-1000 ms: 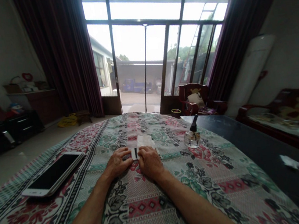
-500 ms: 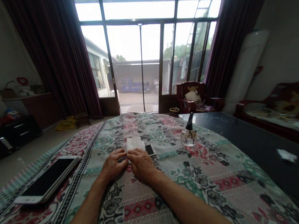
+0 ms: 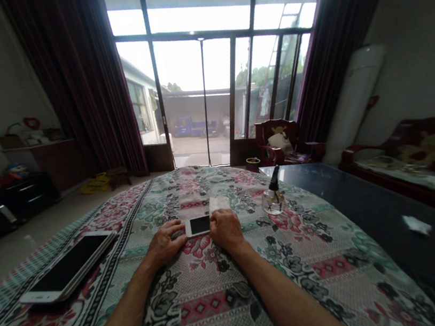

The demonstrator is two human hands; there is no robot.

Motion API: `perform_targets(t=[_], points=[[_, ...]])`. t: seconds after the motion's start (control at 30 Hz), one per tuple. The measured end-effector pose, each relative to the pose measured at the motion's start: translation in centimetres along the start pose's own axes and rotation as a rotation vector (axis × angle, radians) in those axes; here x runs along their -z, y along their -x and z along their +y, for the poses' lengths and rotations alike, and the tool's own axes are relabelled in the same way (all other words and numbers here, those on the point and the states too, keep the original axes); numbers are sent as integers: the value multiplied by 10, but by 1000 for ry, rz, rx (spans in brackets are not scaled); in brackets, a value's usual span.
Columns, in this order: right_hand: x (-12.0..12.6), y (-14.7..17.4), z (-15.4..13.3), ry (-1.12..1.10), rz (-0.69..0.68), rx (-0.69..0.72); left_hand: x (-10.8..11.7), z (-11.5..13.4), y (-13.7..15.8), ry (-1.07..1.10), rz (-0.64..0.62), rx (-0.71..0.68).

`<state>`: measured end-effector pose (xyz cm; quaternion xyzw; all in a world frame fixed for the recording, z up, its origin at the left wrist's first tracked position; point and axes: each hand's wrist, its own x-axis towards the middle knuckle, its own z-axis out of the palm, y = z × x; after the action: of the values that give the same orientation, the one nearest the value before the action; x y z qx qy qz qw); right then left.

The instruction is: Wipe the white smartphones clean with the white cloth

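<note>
A small white smartphone (image 3: 200, 225) with a dark screen lies flat on the patterned tablecloth (image 3: 200, 273), sideways between my hands. My left hand (image 3: 167, 243) rests at its left end, fingers and thumb bent against the edge, holding it. Over the phone's right end, my right hand (image 3: 225, 229) is closed on a white tissue (image 3: 219, 204). The tissue sticks out beyond the knuckles, and the right fingertips are hidden from me.
To the left lies a larger white phone (image 3: 70, 267). A clear bottle with a black top (image 3: 273, 199) stands to the right. On the dark table surface (image 3: 354, 214) lies a crumpled white piece (image 3: 417, 225). Glass doors (image 3: 200, 100) and a wooden chair (image 3: 277, 141) are beyond.
My right hand has moved right with the tissue, from the phone's left part to its right end, uncovering the screen. My left hand stays at the left end.
</note>
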<state>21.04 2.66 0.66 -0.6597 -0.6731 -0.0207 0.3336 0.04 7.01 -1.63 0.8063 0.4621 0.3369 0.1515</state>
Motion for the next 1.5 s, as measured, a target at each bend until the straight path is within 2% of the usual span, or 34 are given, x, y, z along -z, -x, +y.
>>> perform_targets(t=[0.2, 0.5, 0.6, 0.7, 0.93, 1.13, 1.37, 1.5], points=[[-2, 3, -3, 1, -2, 53, 0, 2, 0, -5, 15, -3], [-10, 12, -24, -109, -152, 448, -2, -1, 0, 1, 48, -26], [-12, 12, -28, -129, -201, 511, -3, -1, 0, -4, 56, -23], [-12, 9, -24, -115, -206, 463, -2, 0, 0, -7, 49, -24], [-5, -4, -6, 5, -141, 175, 2, 5, 0, 9, 21, -3], [-3, -4, 0, 80, -81, 46, 2, 5, 0, 10, 12, -3], [-1, 3, -5, 109, -51, 30, 1, 5, 0, 26, 28, -2], [-3, 12, -18, 52, -89, 163, 1, 7, 0, 19, 31, -7]])
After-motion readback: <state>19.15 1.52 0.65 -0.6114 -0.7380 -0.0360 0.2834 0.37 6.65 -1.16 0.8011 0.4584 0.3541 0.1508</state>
